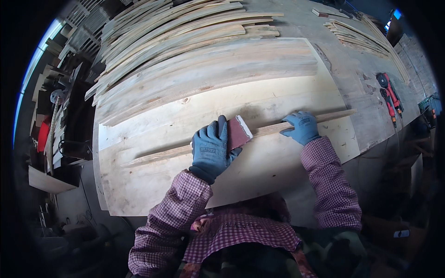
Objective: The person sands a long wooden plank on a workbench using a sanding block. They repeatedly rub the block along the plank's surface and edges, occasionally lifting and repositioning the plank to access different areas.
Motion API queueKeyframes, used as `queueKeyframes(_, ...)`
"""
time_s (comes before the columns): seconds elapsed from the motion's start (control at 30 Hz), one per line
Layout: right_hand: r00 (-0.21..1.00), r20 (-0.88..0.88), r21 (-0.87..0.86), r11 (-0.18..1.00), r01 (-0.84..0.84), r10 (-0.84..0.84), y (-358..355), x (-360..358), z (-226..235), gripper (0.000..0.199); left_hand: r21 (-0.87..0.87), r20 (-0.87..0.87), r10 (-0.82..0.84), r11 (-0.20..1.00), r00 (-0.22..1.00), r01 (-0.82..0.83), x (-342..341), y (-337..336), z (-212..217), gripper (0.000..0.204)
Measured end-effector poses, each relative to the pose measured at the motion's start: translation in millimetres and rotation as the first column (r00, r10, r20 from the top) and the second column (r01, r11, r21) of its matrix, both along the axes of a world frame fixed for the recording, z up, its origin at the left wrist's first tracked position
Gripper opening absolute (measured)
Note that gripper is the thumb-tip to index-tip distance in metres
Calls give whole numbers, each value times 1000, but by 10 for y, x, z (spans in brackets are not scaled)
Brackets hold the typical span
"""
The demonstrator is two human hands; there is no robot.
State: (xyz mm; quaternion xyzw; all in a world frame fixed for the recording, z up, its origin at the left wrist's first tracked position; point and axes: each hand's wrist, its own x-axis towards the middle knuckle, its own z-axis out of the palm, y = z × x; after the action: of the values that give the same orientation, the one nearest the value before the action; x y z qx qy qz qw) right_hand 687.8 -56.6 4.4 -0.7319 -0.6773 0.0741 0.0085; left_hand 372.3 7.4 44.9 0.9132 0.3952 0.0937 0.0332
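My left hand, in a blue-grey work glove, is closed around a sanding block with a dark red face and a pale, ragged edge. The block lies across a long narrow wooden strip. Farther right, my right hand, gloved the same way, grips that strip with the fingers over its far side and the thumb on the near side. Slanting up to the right, the strip rests on a pale plywood sheet, and its right end reaches past the sheet's edge. Part of it is hidden under my left hand.
Beyond the strip, a row of boards lies side by side on the sheet. Long stacked slats fill the far left. Two red-and-black power tools sit at the right, with a smaller slat pile behind them.
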Motion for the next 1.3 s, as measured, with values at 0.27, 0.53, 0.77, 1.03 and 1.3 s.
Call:
queueKeyframes(0.27, 999, 28, 57, 998, 14, -16, 7, 135, -71, 53, -94, -127, 76, 992, 989, -88, 335, -30, 166, 70)
queueKeyframes(0.53, 999, -42, 122, 992, 29, -24, -23, 90, -74, 45, 203, -14, 410, 894, 912, -399, -1411, 314, -62, 68)
queueKeyframes(0.77, 998, -49, 186, 982, -25, 35, -36, 88, -203, 42, 198, -138, 763, 646, 631, -738, -2137, 444, 59, 63)
queueKeyframes(1.03, 995, -46, 220, 972, -77, 89, -17, 191, -269, 44, -5, 152, 227, 973, 962, -229, 135, -12, 21, 66)
queueKeyframes(1.3, 994, -50, 255, 964, -79, 95, -64, 148, -208, 38, 151, -11, 637, 763, 771, -628, -2129, 535, 72, 60)
